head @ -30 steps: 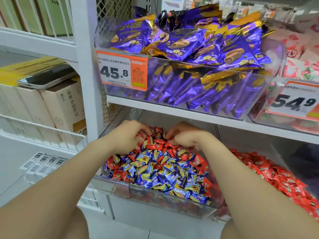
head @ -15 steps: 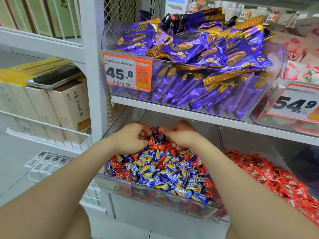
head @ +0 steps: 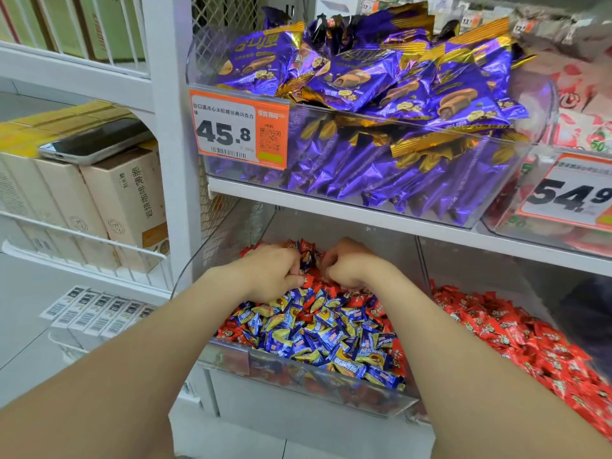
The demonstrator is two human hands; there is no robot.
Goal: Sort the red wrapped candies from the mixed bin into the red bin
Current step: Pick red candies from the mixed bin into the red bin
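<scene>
Clutching red candies, left hand, right hand

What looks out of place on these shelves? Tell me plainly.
A phone lies flat on the boxed goods at the left, and does not look like stock. In the mixed bin, red wrapped candies sit among blue ones, though a red bin stands right beside it.

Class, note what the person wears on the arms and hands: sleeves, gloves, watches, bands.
The left forearm and right forearm are bare to the frame edge, with no sleeves. The left hand and right hand are gloveless, and neither wrist carries a watch or band.
</scene>
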